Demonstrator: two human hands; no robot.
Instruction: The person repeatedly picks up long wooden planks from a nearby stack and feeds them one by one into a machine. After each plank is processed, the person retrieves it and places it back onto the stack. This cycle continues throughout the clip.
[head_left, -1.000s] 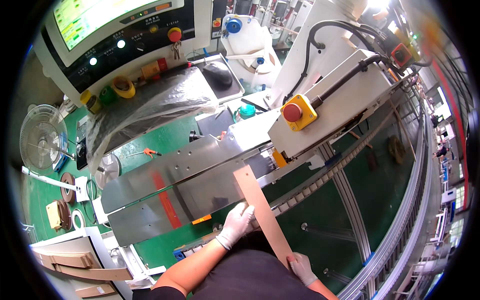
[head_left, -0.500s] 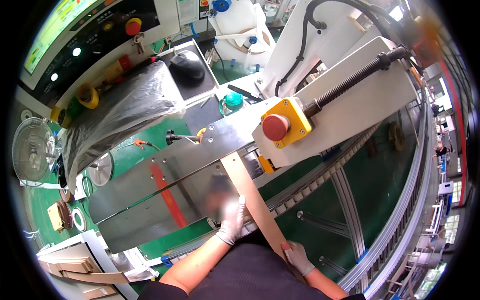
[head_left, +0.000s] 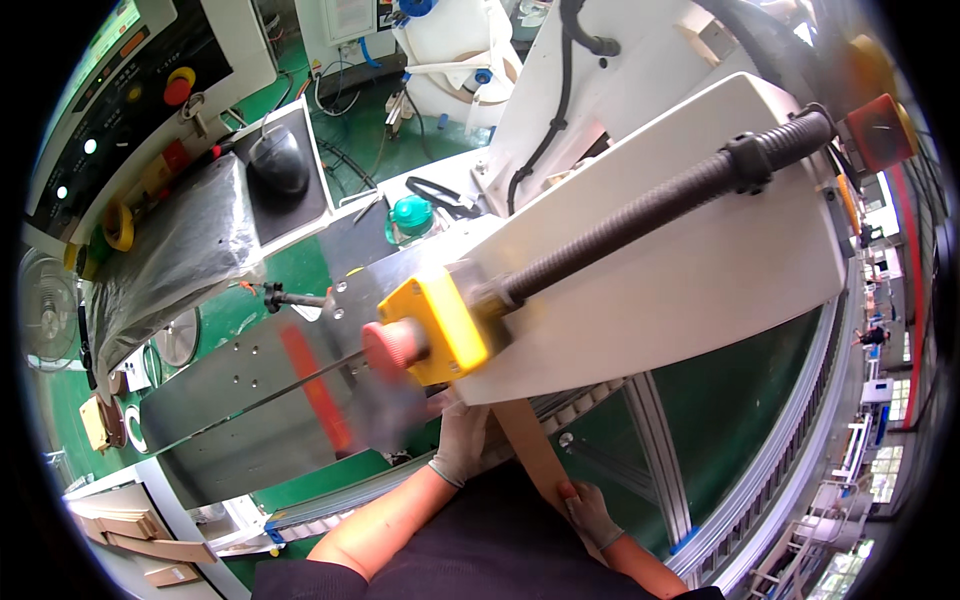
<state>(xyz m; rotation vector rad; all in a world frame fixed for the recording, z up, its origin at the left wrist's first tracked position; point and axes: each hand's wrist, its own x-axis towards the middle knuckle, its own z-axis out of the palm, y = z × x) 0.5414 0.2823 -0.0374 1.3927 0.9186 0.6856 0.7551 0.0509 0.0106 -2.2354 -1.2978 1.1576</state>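
A long, narrow tan strip slants across the lower middle of the view, in front of a person in a dark top. Its upper end disappears under a white machine arm that carries a yellow box with a red button. The gloved right hand grips the strip near its lower end, thumb on the upper face. The gloved left hand is just beside the strip's left edge, fingers partly hidden behind the arm and box; whether it holds anything cannot be told. A grey metal plate lies to the left. The strip looks thin, flat and light, probably stiff along its length yet able to bend, with smooth faces that might slip. Its long edges near either end seem the best hold.
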